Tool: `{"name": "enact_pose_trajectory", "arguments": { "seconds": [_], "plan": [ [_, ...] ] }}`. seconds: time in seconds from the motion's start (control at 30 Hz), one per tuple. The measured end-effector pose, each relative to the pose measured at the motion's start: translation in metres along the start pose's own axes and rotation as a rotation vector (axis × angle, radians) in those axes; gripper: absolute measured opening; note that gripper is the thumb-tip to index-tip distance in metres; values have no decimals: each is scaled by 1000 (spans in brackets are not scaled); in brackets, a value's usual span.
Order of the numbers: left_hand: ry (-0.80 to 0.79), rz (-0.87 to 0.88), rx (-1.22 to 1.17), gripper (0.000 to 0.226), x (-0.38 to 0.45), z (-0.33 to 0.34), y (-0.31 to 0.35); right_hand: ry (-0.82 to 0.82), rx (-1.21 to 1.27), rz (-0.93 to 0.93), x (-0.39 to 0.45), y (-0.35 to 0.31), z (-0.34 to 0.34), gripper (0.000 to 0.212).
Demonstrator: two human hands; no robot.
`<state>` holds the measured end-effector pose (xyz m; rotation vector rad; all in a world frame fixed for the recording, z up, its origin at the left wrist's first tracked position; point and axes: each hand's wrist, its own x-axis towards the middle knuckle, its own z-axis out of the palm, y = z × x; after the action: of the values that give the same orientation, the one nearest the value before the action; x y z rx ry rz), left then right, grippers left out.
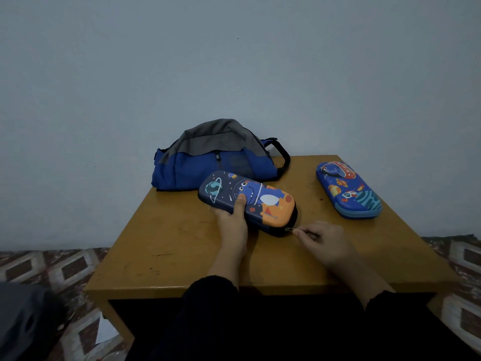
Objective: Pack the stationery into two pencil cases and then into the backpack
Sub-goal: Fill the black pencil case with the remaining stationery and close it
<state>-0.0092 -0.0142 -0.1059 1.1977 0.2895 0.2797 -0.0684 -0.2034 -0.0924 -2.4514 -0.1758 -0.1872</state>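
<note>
On the table, label by label:
Left hand: the left hand point(232, 220) grips the near long edge of the navy-and-orange pencil case point(248, 199), thumb laid flat on the lid, fingers curled under the rim.
Right hand: the right hand point(321, 239) pinches the zipper pull point(289, 229) at the case's near right corner, thumb and forefinger closed tight on it, the other fingers curled in.
Navy-and-orange case: it lies lid up at mid-table, angled, its far end touching or just overlapping the backpack.
Blue case: the blue pencil case point(348, 190) lies closed near the right edge, well apart from both hands.
Backpack: the blue-and-grey backpack point(216, 157) slumps at the far left of the table point(166, 246) against the wall point(234, 61); whether its top is unzipped I cannot tell.
Edges: the blue case sits close to the right rim; the backpack overhangs the far left corner.
Open room: bare wood shows between the two cases and across the near half, either side of the forearms.
Count: two pencil cases, one backpack, two hands.
</note>
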Motion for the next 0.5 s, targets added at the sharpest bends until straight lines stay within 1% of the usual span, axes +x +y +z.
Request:
{"name": "enact_pose_trajectory", "arguments": {
  "seconds": [0.1,0.37,0.5],
  "plan": [
    [-41,1,5,61,-2,0,2,29,-4,25,1,6,-6,16],
    [-108,-12,4,57,-1,-1,2,132,93,139,8,13,-8,18],
    [-145,-41,-23,47,-5,-1,6,164,164,227,9,13,-7,22]
  ]
}}
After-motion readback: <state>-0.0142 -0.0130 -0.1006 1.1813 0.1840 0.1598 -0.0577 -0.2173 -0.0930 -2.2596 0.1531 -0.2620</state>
